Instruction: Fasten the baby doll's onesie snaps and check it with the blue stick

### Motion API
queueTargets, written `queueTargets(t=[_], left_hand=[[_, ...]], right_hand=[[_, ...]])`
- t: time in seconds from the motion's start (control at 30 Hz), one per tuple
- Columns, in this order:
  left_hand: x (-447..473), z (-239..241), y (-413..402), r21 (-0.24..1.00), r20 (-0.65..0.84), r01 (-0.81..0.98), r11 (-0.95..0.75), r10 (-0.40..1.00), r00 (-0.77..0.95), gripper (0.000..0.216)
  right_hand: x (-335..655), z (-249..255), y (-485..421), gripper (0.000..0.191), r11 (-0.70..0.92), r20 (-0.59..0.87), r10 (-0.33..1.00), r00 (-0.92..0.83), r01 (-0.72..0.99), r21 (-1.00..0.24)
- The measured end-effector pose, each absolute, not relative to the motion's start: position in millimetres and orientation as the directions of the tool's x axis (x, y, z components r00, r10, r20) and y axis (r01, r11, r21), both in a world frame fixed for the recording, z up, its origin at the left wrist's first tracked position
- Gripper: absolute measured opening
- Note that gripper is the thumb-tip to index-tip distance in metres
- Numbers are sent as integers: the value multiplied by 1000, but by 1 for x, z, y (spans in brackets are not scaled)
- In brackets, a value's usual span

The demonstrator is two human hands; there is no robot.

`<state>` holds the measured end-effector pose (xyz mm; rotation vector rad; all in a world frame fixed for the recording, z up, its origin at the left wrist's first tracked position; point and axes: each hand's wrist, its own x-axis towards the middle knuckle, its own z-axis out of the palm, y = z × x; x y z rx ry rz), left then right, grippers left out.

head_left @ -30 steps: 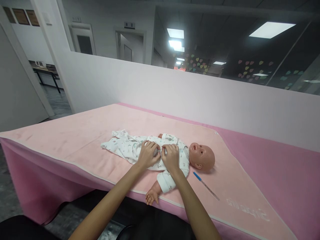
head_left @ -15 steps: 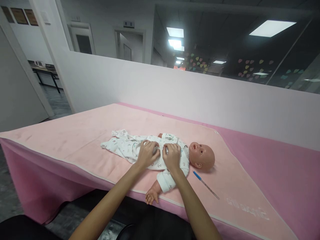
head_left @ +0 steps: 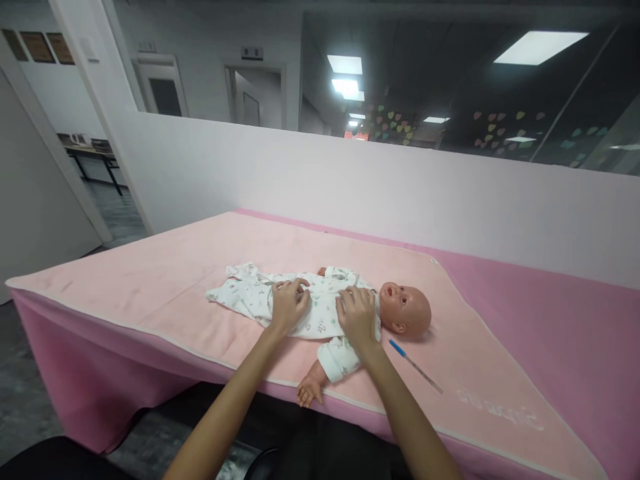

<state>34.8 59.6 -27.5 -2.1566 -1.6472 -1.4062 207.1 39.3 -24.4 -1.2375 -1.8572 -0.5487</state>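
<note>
Baby doll (head_left: 324, 308) on its back across the tabletop, which is draped in bright pink cloth (head_left: 505, 293) with a pale pink, soft-napped sheet (head_left: 175, 267) on top, white edging, light creases. Doll's head (head_left: 407, 312) is smooth, glossy, rounded, bald, plastic-looking. White onesie (head_left: 320, 327): thin wrinkled fabric, small scattered print, loose limp legs, cuffed sleeves.

Left hand (head_left: 289, 303) over the doll's lower belly, thumb apart from loosely bent fingers. Right hand (head_left: 359, 310) on the upper chest near the neck, fingers arched and slightly spread, fingertips down on fabric. Hands are apart, printed front showing between them; can't tell how hard either one presses.

Slim stick (head_left: 415, 365), blue end, clear shaft, lies just beside the head on the near side; exact type unclear.

Hidden: doll's legs and feet inside the fabric, part of its chest under the right hand. Far doll hand (head_left: 321, 271) barely peeks out; near doll hand (head_left: 310, 391) is fully visible, palm up, at the sheet's edge. Raised-looking white lettering (head_left: 500, 408) unreadable. Wearer's forearms cut off at bottom; dark area below the tabletop hard to make out.
</note>
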Motion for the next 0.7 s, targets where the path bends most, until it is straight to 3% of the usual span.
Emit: queueTargets(t=[0.13,0.27,0.37,0.47,0.6,0.7], left_hand=[[28,-28,64,427,692,839,-337,719,-63,16],[21,-20,74,438,660,876,-203,734,-160,19],[27,-8,78,405,688,893,-196,708,-157,22],[53,3,77,367,721,865,-343,692,-32,20],[106,6,74,263,701,745,-613,652,289,17],[135,-3,75,210,659,712,-670,635,402,15]], right_hand=[[254,-31,-1,12,425,822,515,-244,905,2],[315,-56,-41,17,250,751,639,-164,968,-2],[350,-73,-60,18,116,675,730,-109,993,35],[363,-78,-69,17,62,574,815,-79,997,49],[355,-57,-73,23,26,438,898,-37,999,31],[345,-27,-72,23,-22,372,927,56,995,-95]])
